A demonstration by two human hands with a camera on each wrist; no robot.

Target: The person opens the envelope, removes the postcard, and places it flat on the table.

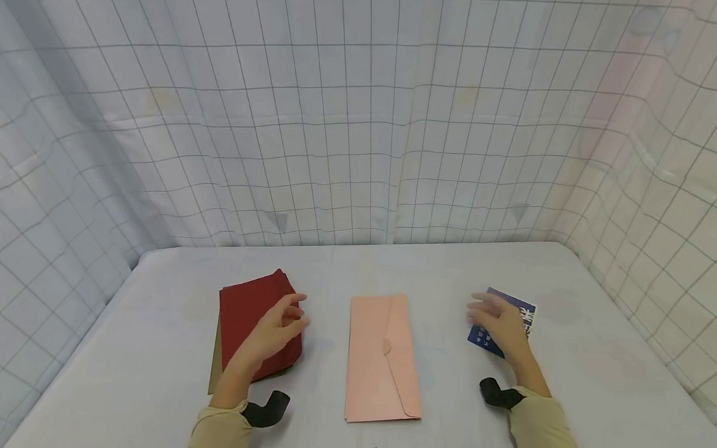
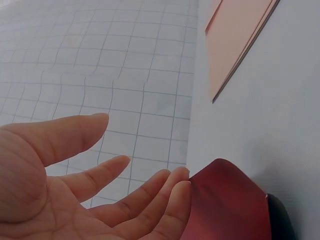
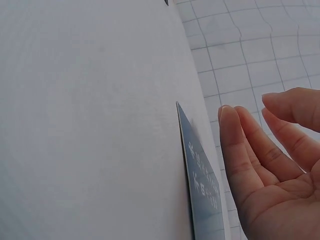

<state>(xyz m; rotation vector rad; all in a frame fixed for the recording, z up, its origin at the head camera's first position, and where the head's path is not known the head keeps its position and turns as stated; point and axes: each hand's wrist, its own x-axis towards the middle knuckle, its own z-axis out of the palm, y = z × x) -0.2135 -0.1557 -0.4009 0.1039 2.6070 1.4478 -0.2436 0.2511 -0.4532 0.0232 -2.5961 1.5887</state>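
Left hand (image 1: 272, 330) over red envelopes (image 1: 247, 306), right hand (image 1: 505, 325) over blue card (image 1: 521, 307); both relaxed, fingers gently bent, unloaded. Pink envelope (image 1: 374, 372) flat between.

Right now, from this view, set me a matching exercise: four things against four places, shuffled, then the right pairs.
Things:
1. Red stack
2. Pink envelope
3. Blue card
4. Gridded curtain

Places:
A. Below the right hand
B. Beyond the table
C. Below the left hand
D. Between both hands

Pairs: 1-C, 2-D, 3-A, 4-B
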